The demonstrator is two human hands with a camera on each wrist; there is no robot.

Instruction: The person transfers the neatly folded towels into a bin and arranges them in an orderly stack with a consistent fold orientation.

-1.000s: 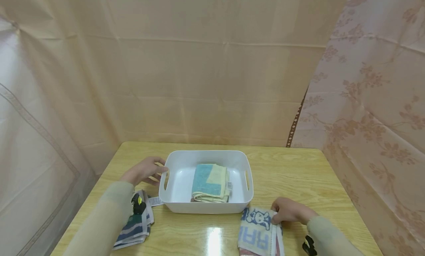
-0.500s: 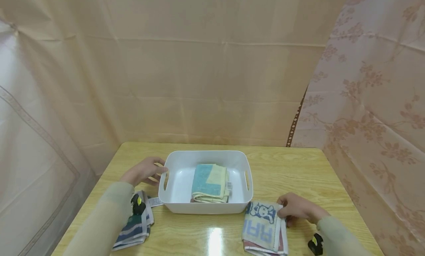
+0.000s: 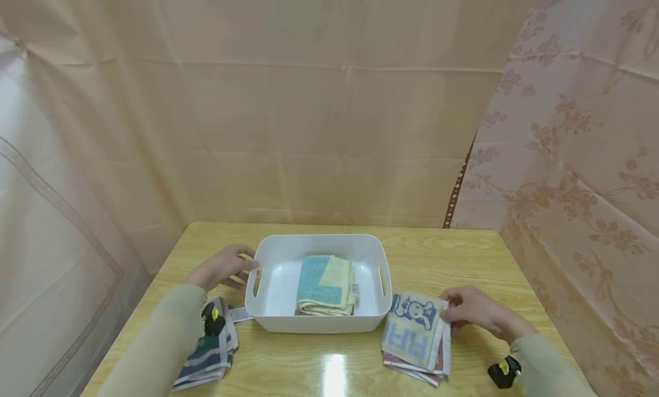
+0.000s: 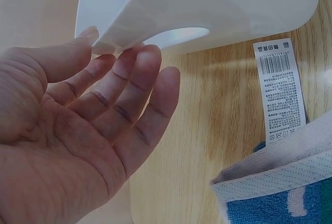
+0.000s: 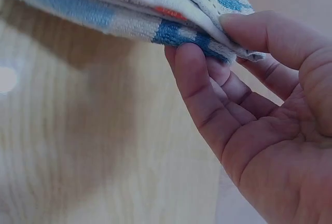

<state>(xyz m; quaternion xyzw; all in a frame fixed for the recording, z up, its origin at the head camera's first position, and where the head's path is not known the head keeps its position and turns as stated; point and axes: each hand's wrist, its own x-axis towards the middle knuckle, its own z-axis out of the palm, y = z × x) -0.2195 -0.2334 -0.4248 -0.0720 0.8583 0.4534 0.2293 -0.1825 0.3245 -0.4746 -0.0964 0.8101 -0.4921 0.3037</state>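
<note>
A white plastic bin (image 3: 319, 324) stands on the table, with a folded teal and yellow towel (image 3: 323, 284) lying inside. At the bin's left end my left hand (image 3: 221, 268) pinches the rim by the handle hole, thumb and fingertips on it in the left wrist view. My right hand (image 3: 476, 311) pinches the right edge of a folded towel (image 3: 413, 334) with a blue bear and letters. Its layers (image 5: 155, 14) sit between thumb and fingers in the right wrist view. It is held over the table, right of the bin.
A folded striped towel (image 3: 208, 357) in blue, green and white lies under my left forearm, its white label (image 4: 280, 89) reaching toward the bin. Curtains (image 3: 329, 128) hang behind the wooden table (image 3: 437, 259) and at both sides.
My right hand has moved right and away from me, carrying the bear towel from the bin's front right corner to beside it. The left hand and bin have hardly moved.
</note>
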